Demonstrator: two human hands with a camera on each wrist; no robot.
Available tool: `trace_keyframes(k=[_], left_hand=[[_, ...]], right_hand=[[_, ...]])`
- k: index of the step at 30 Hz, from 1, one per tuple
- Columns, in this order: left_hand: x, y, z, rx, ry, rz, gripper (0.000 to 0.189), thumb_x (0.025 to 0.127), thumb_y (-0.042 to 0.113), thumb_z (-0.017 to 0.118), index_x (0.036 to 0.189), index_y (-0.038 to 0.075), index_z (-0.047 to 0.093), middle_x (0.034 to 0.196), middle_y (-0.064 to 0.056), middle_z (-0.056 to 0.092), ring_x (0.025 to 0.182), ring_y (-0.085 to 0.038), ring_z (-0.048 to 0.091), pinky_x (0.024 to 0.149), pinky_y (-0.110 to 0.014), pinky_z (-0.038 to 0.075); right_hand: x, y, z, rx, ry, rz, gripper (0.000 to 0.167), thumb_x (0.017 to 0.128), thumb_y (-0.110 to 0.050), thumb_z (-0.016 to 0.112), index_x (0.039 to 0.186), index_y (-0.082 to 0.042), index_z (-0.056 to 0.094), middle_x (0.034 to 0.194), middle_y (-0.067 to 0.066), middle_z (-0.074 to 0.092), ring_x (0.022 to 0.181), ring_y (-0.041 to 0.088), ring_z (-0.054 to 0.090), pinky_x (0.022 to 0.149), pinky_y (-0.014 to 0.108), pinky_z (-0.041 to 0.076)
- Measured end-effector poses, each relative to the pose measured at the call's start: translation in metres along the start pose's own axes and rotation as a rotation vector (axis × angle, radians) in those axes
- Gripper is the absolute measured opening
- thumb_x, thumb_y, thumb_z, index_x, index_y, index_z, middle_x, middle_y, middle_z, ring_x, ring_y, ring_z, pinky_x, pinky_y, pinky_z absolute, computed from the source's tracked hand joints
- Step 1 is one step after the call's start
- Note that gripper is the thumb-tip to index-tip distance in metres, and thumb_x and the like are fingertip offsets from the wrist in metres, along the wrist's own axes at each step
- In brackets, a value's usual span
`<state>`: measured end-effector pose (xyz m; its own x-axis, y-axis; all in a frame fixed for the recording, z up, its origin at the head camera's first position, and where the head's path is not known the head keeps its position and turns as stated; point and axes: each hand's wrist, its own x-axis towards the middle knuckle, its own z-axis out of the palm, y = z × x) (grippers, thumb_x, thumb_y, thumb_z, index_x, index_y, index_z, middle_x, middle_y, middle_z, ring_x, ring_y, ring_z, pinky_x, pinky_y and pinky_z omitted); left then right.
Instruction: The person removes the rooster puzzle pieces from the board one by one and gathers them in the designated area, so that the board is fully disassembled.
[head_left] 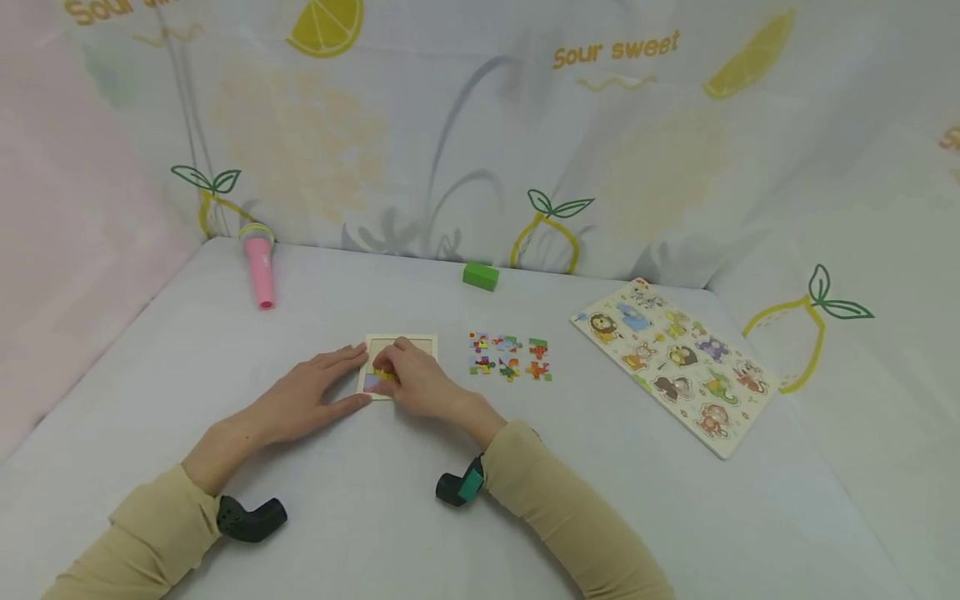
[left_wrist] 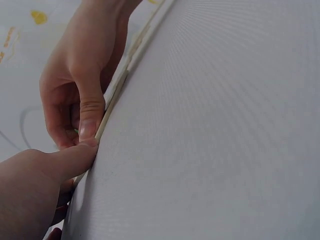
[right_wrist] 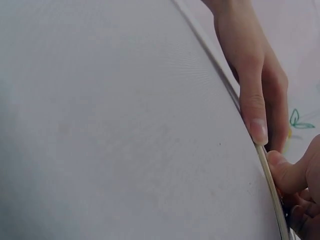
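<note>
A small wooden puzzle tray [head_left: 402, 338] with a raised pale rim lies on the table. Purple and yellow puzzle pieces [head_left: 371, 382] show at its lower left inside. My left hand [head_left: 302, 392] lies along the tray's left side, fingers extended to the upper corner and thumb at the lower one. Over the tray, my right hand [head_left: 420, 379] has its fingers bent together with the thumb and pinches a puzzle piece, mostly hidden by the fingers. In the right wrist view, the right thumb [right_wrist: 280, 167] is beside the tray's rim [right_wrist: 272, 190], close to the left thumb [right_wrist: 257, 125].
Several loose jigsaw pieces [head_left: 508, 367] lie in two rows right of the tray. Farther right is an animal peg board [head_left: 652, 354]. A green block [head_left: 481, 276] stands at the back, and a pink toy microphone [head_left: 260, 267] lies back left. A printed cloth [head_left: 450, 125] hangs behind.
</note>
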<state>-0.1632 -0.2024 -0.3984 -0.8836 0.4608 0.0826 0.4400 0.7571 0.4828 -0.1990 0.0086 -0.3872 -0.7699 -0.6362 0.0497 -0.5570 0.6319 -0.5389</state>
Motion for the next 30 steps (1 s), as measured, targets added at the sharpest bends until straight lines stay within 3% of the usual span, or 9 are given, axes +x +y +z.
trace_keyframes(k=[7, 15, 22, 30], left_hand=[[-0.001, 0.000, -0.001, 0.002, 0.005, -0.002, 0.070, 0.096, 0.044, 0.064, 0.149, 0.003, 0.045, 0.156, -0.016, 0.041, 0.143, -0.042, 0.036, 0.113, -0.064, 0.030], [0.001, -0.001, 0.000, -0.005, -0.019, -0.019, 0.071, 0.096, 0.045, 0.064, 0.151, 0.005, 0.043, 0.158, -0.014, 0.038, 0.145, -0.041, 0.033, 0.114, -0.064, 0.027], [0.001, -0.001, -0.001, -0.001, -0.015, -0.006, 0.070, 0.096, 0.044, 0.065, 0.150, 0.005, 0.044, 0.158, -0.015, 0.039, 0.144, -0.041, 0.034, 0.114, -0.063, 0.029], [0.000, 0.001, -0.002, 0.004, -0.007, 0.011, 0.069, 0.096, 0.044, 0.064, 0.149, 0.004, 0.046, 0.157, -0.015, 0.041, 0.143, -0.041, 0.036, 0.112, -0.063, 0.031]], right_hand=[[0.000, 0.001, 0.001, 0.023, 0.005, -0.010, 0.029, 0.095, -0.017, 0.069, 0.118, -0.006, 0.056, 0.107, 0.005, 0.054, 0.094, 0.012, 0.052, 0.082, 0.017, 0.044], [-0.001, 0.007, -0.006, 0.124, 0.013, -0.030, 0.032, 0.094, -0.020, 0.072, 0.116, -0.007, 0.053, 0.101, 0.003, 0.055, 0.082, 0.011, 0.051, 0.073, 0.015, 0.043], [0.000, 0.010, -0.007, 0.127, 0.028, -0.063, 0.021, 0.099, -0.015, 0.064, 0.112, -0.006, 0.051, 0.090, 0.004, 0.055, 0.077, 0.012, 0.050, 0.069, 0.017, 0.040], [0.000, 0.008, -0.007, 0.115, 0.064, -0.028, 0.012, 0.099, -0.013, 0.063, 0.110, -0.008, 0.059, 0.085, 0.002, 0.065, 0.072, 0.007, 0.053, 0.066, 0.015, 0.041]])
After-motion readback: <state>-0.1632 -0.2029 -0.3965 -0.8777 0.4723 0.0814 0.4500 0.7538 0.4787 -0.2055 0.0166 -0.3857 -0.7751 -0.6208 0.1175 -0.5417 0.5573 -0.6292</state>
